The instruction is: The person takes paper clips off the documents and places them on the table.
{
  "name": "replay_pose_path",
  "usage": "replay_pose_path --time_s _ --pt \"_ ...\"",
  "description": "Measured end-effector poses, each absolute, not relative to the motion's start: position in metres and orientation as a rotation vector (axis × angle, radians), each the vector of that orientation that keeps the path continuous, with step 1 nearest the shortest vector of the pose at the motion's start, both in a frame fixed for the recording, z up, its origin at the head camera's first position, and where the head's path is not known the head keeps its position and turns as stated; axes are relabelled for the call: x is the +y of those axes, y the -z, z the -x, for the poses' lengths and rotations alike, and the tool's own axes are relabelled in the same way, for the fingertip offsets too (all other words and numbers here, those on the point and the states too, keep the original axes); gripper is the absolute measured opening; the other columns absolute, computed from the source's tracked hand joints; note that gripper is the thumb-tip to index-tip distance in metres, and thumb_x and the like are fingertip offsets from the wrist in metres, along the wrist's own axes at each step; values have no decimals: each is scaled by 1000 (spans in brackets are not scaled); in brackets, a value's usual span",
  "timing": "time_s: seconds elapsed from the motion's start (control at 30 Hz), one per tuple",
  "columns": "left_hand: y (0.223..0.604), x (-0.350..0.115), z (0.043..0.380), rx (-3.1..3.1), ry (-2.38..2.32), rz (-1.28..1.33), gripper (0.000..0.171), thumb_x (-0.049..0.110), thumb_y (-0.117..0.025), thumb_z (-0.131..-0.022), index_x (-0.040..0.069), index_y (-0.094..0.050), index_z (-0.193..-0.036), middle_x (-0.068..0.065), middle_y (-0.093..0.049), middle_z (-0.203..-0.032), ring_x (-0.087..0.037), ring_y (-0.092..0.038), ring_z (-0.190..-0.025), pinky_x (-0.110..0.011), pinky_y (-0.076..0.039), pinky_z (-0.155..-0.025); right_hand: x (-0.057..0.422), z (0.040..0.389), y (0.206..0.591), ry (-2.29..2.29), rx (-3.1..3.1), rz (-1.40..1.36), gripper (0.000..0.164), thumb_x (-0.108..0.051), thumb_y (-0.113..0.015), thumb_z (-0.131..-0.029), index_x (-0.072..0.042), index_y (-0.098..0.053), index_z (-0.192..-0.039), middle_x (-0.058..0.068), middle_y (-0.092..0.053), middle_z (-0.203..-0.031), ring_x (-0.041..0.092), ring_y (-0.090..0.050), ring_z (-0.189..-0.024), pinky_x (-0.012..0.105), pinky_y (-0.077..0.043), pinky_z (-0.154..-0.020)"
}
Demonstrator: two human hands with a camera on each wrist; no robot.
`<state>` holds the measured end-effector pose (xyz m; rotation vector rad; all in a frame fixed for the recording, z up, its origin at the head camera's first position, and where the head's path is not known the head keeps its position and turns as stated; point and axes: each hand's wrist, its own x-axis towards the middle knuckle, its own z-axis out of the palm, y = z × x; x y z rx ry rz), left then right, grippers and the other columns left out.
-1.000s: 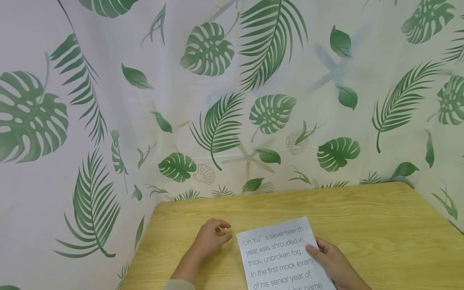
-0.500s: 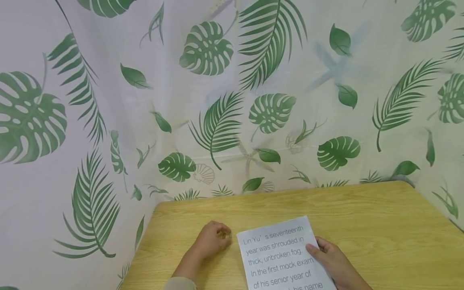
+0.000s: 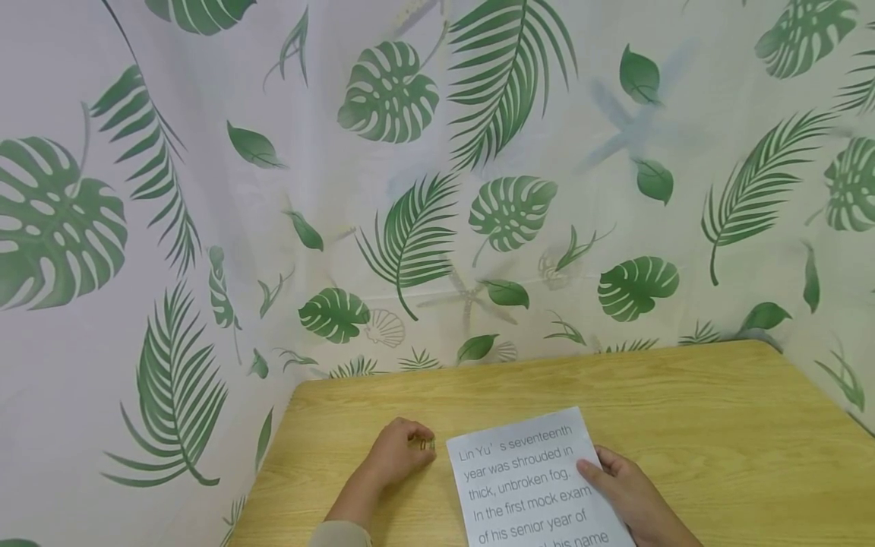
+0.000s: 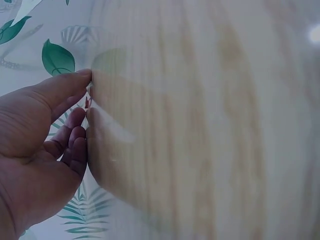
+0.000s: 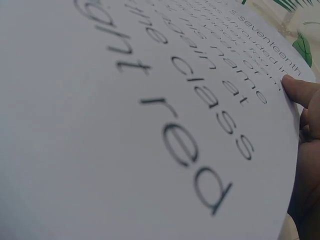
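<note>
My right hand [image 3: 632,490] grips the right edge of a white printed sheet [image 3: 526,479], thumb on its face and fingers behind. In the right wrist view the thumb [image 5: 300,92] presses on the edge of the same sheet, whose large black text runs off toward the top. To the sheet's left, my left hand [image 3: 396,456] is low at the table, thumb and forefinger curved round a small, thin, greenish and brownish piece [image 3: 427,444]. A tiny red bit [image 4: 86,102] shows between the fingertips in the left wrist view; I cannot tell its kind.
A yellow wood-grain table [image 3: 718,433] spreads under both hands, with its far edge against a white curtain [image 3: 547,137] printed with green leaves. The same curtain comes close along the table's left side. The sheet's lower part runs out of the head view.
My left hand has lowered slightly to the table, and a brownish bit now shows beside the green one between its fingers. The right hand and the sheet stay in place.
</note>
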<state>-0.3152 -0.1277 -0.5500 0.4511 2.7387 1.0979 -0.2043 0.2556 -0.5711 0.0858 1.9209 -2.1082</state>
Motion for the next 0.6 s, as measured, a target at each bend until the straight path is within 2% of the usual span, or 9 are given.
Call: replay_pose_path --time_s 0.37,0.6 --pt "553 -128 318 2724 -1132 -411 29 20 -86 -93 13 -79 -120 -14 -65 -137 -44 -59 -136 -65 -47 -119 254 205 573 2097 1956 -126 71 -33 -57 -114 5 -27 -166 5 -80 -115 28 -81 -99 41 -67 -86" --pt "553 -129 318 2729 -1118 -418 35 21 -87 -93 11 -78 -125 -14 -66 -137 -44 -60 -136 -64 -48 -118 254 204 571 2108 1948 -129 72 -32 -57 -114 6 -26 -167 5 -80 -115 27 -81 -98 42 -68 -86"
